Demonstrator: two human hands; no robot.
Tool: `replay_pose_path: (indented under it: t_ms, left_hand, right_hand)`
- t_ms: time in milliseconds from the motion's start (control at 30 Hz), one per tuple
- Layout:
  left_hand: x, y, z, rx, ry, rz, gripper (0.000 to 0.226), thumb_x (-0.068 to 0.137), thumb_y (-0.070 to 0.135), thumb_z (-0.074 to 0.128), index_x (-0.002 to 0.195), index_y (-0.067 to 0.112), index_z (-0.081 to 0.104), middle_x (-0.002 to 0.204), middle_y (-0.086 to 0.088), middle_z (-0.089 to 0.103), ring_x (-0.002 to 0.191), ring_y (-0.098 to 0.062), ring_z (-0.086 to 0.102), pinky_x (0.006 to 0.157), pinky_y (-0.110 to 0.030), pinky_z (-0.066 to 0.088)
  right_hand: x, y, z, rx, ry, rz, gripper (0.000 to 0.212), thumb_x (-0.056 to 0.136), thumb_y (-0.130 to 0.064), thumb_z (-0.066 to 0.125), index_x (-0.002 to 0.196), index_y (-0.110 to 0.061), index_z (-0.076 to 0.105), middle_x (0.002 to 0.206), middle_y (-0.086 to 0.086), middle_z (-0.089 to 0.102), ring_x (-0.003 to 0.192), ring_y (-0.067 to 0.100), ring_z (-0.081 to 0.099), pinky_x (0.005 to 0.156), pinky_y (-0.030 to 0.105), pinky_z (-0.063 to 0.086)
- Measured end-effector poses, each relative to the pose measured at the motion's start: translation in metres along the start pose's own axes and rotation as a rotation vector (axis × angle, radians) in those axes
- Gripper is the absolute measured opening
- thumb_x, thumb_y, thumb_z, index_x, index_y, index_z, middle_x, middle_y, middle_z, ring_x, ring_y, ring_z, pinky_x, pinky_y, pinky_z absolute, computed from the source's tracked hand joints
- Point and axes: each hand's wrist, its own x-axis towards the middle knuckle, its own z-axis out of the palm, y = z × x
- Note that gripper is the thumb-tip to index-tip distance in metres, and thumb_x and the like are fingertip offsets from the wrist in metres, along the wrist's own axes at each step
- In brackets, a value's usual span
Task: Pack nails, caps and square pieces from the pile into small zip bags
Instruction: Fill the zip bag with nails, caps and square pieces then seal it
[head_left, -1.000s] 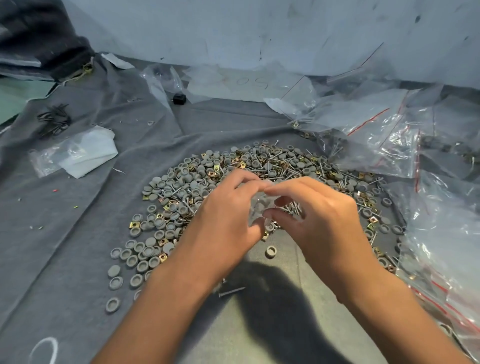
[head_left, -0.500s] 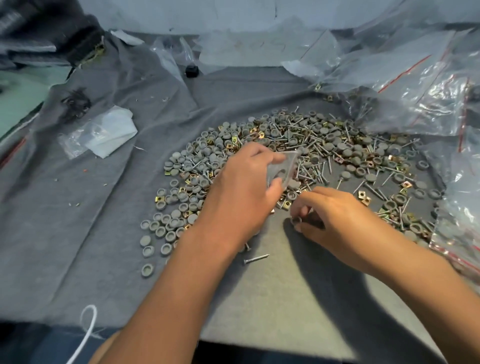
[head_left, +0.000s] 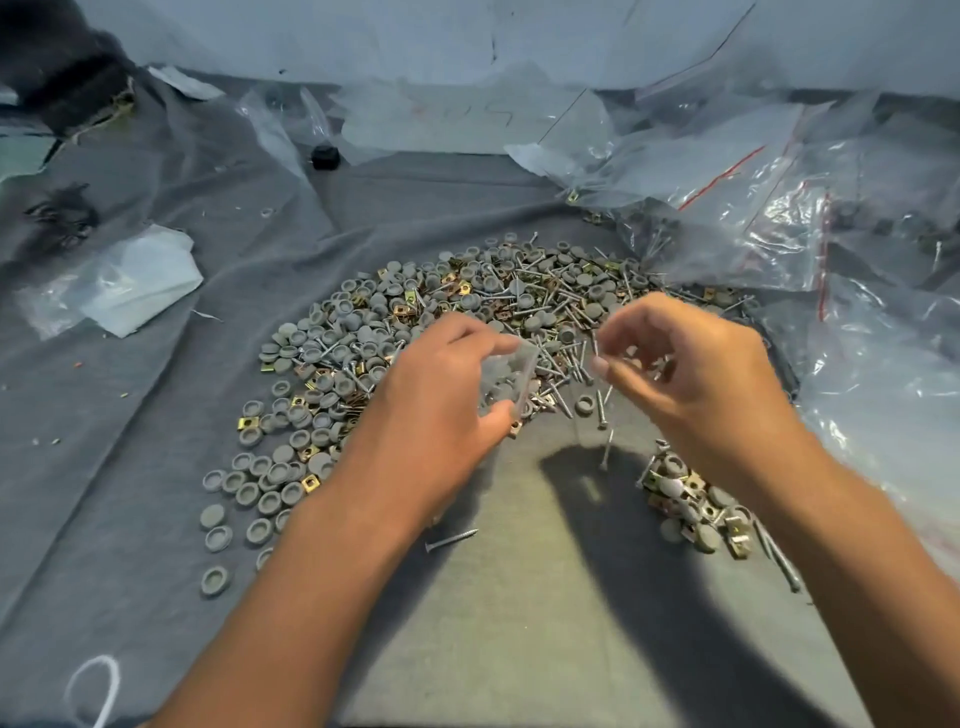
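Note:
A wide pile (head_left: 467, 306) of grey caps, nails and brass square pieces lies on the grey cloth. My left hand (head_left: 441, 400) holds a small clear zip bag (head_left: 506, 376) with grey caps inside, pinched between thumb and fingers above the pile's near edge. My right hand (head_left: 691, 374) is raised just right of the bag and pinches a thin nail (head_left: 596, 345) between thumb and forefinger. Below that hand, loose nails (head_left: 602, 415) lie beside a single cap (head_left: 585, 404).
Large clear bags with red zip lines (head_left: 737, 208) are heaped at the right and back. A crumpled bag (head_left: 119, 286) lies at the left, a small black cap (head_left: 325, 156) at the back. A lone screw (head_left: 451, 540) lies by my left wrist.
My right hand has risen from the cloth near the bag and now pinches a nail, up and to the right. My left hand keeps hold of the bag.

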Motion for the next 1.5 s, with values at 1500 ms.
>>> replay_pose_path:
  t_ms: [1500]
  left_hand:
    - [0.0,0.001,0.0,0.019,-0.013,0.02,0.048,0.082,0.021,0.078,0.128,0.025,0.064,0.118,0.014,0.057,0.088,0.004,0.046,0.081,-0.004,0.034]
  right_hand:
    - [-0.008,0.003,-0.007,0.086,-0.064,0.072,0.006,0.086,-0.039,0.072,0.091,-0.036,0.072,0.073,-0.024,0.064,0.07,-0.007,0.058,0.06,0.005,0.041]
